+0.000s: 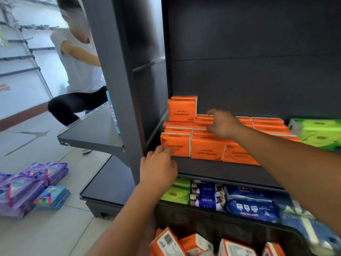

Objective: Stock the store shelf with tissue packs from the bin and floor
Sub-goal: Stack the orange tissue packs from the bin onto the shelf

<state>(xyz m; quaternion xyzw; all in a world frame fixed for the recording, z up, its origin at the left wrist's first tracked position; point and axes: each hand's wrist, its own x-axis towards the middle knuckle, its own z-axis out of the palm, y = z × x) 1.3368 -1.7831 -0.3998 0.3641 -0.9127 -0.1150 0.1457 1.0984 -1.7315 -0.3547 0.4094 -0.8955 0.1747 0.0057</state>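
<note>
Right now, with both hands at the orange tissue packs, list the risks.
The lone upper orange pack tops the stack; the right hand, resting beside it, may topple it. The left hand touches a corner of the front-left pack; a pull could slide it off the shelf.
</note>
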